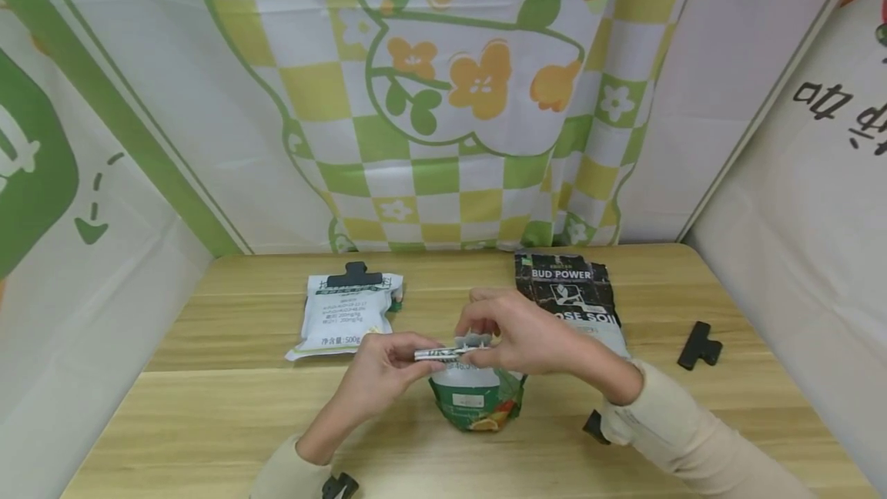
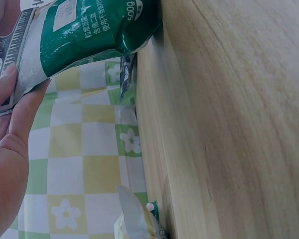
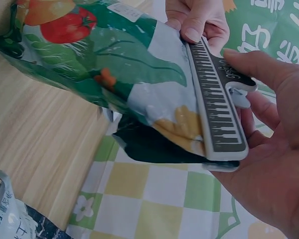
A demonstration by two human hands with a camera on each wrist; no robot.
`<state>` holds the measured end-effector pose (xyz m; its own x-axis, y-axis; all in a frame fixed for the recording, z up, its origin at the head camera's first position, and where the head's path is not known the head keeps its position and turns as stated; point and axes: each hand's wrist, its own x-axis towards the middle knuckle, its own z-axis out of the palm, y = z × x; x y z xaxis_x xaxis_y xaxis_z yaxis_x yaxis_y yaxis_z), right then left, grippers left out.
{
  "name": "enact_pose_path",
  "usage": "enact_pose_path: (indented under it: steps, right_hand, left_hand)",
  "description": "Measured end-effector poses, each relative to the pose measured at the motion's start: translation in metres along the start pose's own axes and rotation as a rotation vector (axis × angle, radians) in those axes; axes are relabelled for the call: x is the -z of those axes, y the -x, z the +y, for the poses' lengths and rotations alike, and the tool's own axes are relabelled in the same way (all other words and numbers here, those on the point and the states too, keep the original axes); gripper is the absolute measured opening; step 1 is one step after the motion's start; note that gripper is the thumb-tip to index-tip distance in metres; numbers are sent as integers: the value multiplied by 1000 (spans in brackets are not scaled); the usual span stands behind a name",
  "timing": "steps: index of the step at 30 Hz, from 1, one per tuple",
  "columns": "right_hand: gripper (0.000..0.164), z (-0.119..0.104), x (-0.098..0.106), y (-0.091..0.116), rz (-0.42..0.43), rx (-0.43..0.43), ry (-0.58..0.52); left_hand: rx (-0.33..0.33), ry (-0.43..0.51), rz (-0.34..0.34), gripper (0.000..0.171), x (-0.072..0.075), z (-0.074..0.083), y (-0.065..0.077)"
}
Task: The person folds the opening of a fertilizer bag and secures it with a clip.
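A green and white 500g bag [image 1: 478,399] with printed vegetables stands in the middle of the wooden table, its top edge inside a bag clip [image 3: 222,112] patterned like piano keys. My left hand [image 1: 384,368] pinches the clip's left end along with the bag top, thumb above and fingers underneath. On the other side, my right hand [image 1: 520,329] grips the clip's handle between thumb and fingers. The left wrist view shows the bag's green front [image 2: 89,30] and the left thumb lying over the clip. Part of the clip's handle is hidden by the right-hand fingers.
A white bag [image 1: 343,318] with a black clip [image 1: 356,276] lies at the back left. The black "Bud Power" rose soil bag [image 1: 564,283] is at the back right. Loose black clips lie at the right [image 1: 700,345], beside the right sleeve [image 1: 596,427] and near the left sleeve [image 1: 339,486].
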<state>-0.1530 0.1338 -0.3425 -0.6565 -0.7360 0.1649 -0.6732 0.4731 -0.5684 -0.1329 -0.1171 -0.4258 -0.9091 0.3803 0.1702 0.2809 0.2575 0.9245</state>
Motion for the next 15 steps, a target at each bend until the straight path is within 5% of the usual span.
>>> enact_pose_path:
  steps: [15]
  right_hand:
    - [44, 10, 4, 24, 123, -45, 75]
  left_hand:
    - [6, -19, 18, 18, 2, -1, -1]
